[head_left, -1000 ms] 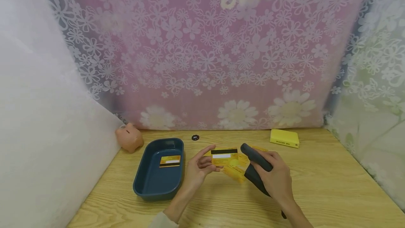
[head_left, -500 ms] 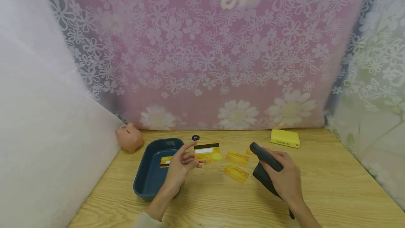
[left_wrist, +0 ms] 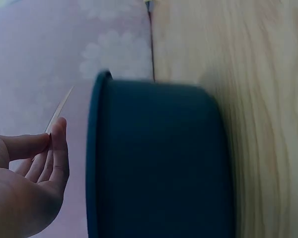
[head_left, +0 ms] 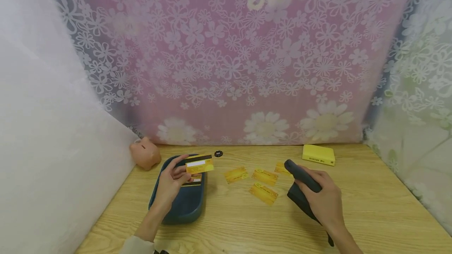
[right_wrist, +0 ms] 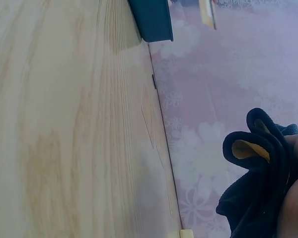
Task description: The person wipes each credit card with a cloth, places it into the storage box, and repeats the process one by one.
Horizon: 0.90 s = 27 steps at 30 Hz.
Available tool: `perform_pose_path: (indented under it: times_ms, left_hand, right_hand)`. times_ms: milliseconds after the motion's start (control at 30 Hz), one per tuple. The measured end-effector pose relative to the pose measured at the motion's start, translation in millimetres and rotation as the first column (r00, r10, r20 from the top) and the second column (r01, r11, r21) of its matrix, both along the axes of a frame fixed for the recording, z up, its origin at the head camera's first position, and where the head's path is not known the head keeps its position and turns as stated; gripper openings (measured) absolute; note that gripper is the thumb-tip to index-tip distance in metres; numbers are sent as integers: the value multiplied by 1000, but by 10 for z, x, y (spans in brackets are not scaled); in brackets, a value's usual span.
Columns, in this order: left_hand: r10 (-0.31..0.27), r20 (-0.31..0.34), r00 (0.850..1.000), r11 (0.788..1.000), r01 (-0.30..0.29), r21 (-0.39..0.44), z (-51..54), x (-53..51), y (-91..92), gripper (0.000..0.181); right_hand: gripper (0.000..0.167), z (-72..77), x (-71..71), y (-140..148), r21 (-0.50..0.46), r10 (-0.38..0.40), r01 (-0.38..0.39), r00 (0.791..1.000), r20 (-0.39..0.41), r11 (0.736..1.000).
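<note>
My left hand (head_left: pixel 168 185) pinches a yellow bank card (head_left: pixel 199 164) between thumb and fingers. The card's back, with a black stripe and white strip, faces me above the far end of a dark blue tray (head_left: pixel 183 216). Inside that tray lies another yellow card (head_left: pixel 193 182), partly covered by the fingers. In the left wrist view the held card (left_wrist: pixel 59 109) appears edge-on beside the tray wall (left_wrist: pixel 159 148). My right hand (head_left: pixel 325 199) grips a dark, soft, folded cloth item (right_wrist: pixel 260 168) with a tan inside; its exact kind is unclear. A dark strap end (head_left: pixel 330 240) hangs below.
Several yellow cards (head_left: pixel 263 193) lie face up on the wooden table (head_left: pixel 240 230) between the hands. Behind the tray sit a pink piggy bank (head_left: pixel 145 153) and a black poker chip (head_left: pixel 218 153). A yellow book (head_left: pixel 318 155) lies far right, before a floral curtain (head_left: pixel 247 69).
My left hand has carried the card leftward, off the group of cards, to over the tray. The right hand has shifted slightly right with the dark cloth item, uncovering more cards.
</note>
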<state>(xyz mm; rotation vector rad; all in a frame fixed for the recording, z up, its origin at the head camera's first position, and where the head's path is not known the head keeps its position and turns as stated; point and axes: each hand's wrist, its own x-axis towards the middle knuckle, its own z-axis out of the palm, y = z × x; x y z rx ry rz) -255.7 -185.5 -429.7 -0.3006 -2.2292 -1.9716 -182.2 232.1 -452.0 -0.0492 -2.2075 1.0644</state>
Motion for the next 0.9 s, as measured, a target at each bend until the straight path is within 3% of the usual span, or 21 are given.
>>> perform_pose_path:
  times_ms: [233, 467, 667, 900]
  left_hand:
    - [82, 20, 996, 994, -81, -72, -13, -84, -299, 61]
    - [139, 69, 988, 976, -125, -176, -80, -200, -417, 63]
    - [150, 128, 980, 960, -113, -255, -222, -289, -414, 67]
    - [86, 187, 979, 955, -27, -297, -321, -365, -384, 67]
  right_hand:
    - [47, -14, 14, 54, -17, 0, 0, 1000, -9, 1000]
    - [47, -19, 13, 73, -26, -5, 5, 1000, -19, 1000]
    - [46, -14, 18, 70, -27, 0, -1, 1000, -14, 1000]
    - [45, -24, 27, 75, -37, -6, 6, 1000, -5, 999]
